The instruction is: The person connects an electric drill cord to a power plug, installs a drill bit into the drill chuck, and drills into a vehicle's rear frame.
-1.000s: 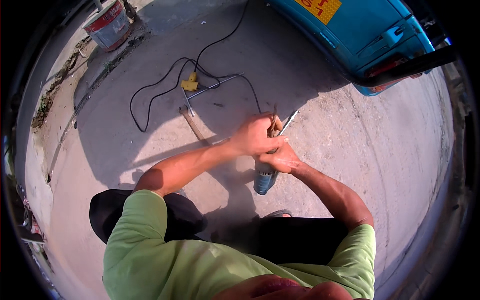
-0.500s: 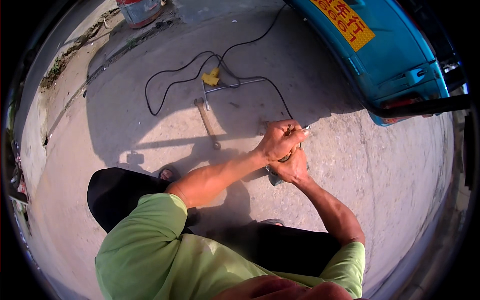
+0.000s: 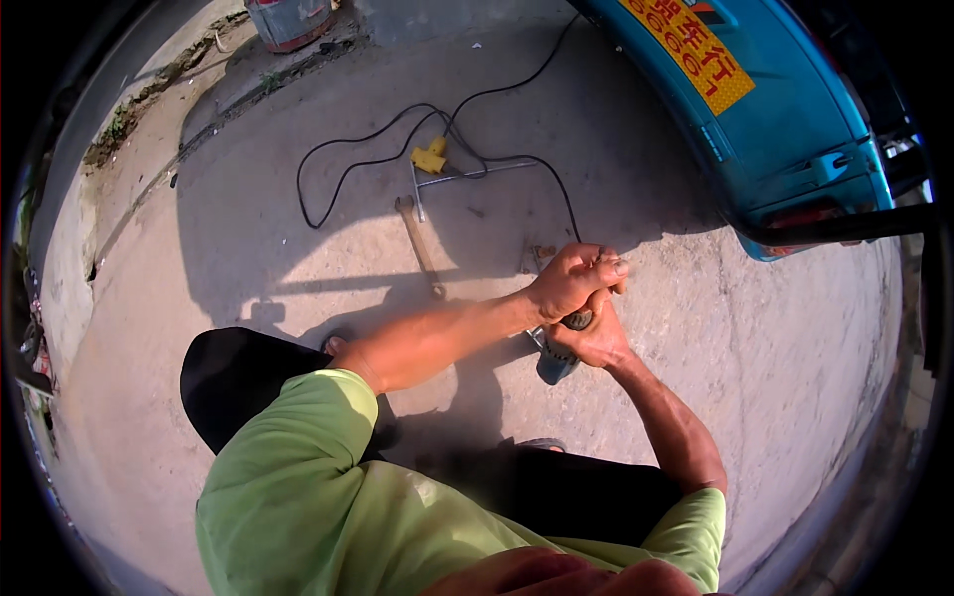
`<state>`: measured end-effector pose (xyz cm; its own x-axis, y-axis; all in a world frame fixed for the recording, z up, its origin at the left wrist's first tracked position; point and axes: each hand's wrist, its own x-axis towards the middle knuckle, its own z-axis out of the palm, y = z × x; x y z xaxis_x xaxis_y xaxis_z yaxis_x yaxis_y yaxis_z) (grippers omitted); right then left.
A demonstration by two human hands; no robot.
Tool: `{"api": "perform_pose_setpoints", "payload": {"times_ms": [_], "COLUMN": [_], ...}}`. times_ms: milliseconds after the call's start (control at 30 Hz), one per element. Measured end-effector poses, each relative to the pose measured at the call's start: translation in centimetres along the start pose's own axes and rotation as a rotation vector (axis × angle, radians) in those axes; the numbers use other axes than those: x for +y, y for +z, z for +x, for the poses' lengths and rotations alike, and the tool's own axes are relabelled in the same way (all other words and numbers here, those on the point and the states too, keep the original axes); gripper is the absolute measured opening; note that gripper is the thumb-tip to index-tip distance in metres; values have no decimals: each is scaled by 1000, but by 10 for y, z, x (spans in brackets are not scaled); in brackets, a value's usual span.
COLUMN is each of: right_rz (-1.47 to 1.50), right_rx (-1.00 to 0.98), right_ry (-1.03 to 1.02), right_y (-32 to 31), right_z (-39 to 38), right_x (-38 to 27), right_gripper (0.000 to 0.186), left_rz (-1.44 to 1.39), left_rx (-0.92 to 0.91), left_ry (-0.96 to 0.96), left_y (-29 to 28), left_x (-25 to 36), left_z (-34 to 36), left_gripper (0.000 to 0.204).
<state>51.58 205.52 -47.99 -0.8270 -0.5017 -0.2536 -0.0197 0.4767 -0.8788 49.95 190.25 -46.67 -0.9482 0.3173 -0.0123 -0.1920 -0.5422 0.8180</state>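
A dark cylindrical tool (image 3: 557,369) juts toward seven o'clock from the right hand (image 3: 596,340), which wraps it. The left hand (image 3: 574,282) curls closed just above; I cannot tell on what. From the hands, a wrench (image 3: 419,243) lies at ten o'clock, a blue vehicle (image 3: 785,124) at two.

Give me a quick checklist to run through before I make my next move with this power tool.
1. Right grip on the power tool: ok, closed around its body.
2. Left grip clear of the tool's upper end: not ok, it overlaps that end in this view.
3. Bare skin protected: not ok, both grips are uncovered.
4. Black cable laid out straight: not ok, it loops and crosses itself near the yellow connector.
5. Wrench out of the way: ok, on the ground apart from both grips.
6. Tool switched off: cannot tell.
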Motion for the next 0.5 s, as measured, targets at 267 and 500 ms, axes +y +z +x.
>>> {"api": "perform_pose_setpoints", "payload": {"times_ms": [267, 500], "right_rz": [-404, -108], "right_rx": [125, 308], "right_ry": [-172, -123], "right_y": [21, 23], "right_z": [1, 12], "right_x": [16, 13], "right_gripper": [83, 50], "left_rz": [294, 449], "left_rx": [46, 83], "left_ry": [199, 308], "left_y": [19, 23], "left_x": [6, 12], "left_z": [-5, -10], "left_gripper": [29, 26]}}
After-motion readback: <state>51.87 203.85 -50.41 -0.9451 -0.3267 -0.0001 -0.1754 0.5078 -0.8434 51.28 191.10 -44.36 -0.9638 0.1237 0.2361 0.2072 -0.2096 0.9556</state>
